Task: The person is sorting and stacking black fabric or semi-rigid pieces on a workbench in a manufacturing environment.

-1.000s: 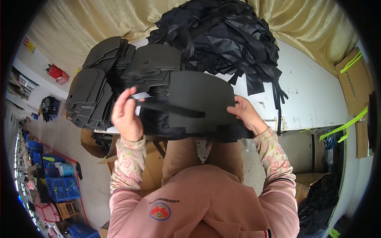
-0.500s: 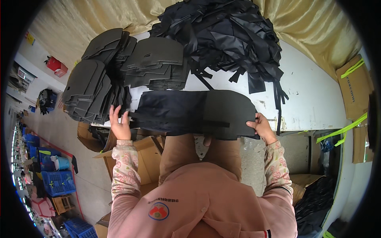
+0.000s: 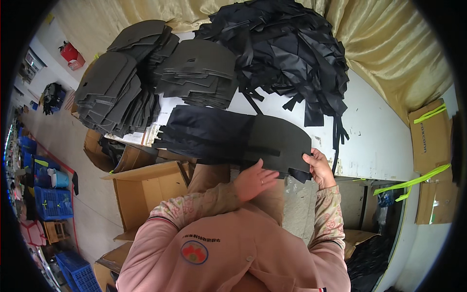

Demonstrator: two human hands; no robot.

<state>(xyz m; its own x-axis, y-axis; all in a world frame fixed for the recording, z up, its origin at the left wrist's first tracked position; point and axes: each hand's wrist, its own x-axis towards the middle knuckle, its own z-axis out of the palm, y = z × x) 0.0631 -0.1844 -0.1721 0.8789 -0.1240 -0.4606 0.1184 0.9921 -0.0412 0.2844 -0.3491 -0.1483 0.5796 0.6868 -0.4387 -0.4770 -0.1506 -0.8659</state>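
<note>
Head view shows you holding a dark fabric-covered panel (image 3: 233,138) at the near edge of the white table (image 3: 374,141), its long axis running left to right, curved end toward your right. Your right hand (image 3: 318,168) grips that end; your left hand (image 3: 255,179) lies flat under its lower edge, close beside the right. An open cardboard box (image 3: 141,194) stands below; its contents are hidden.
</note>
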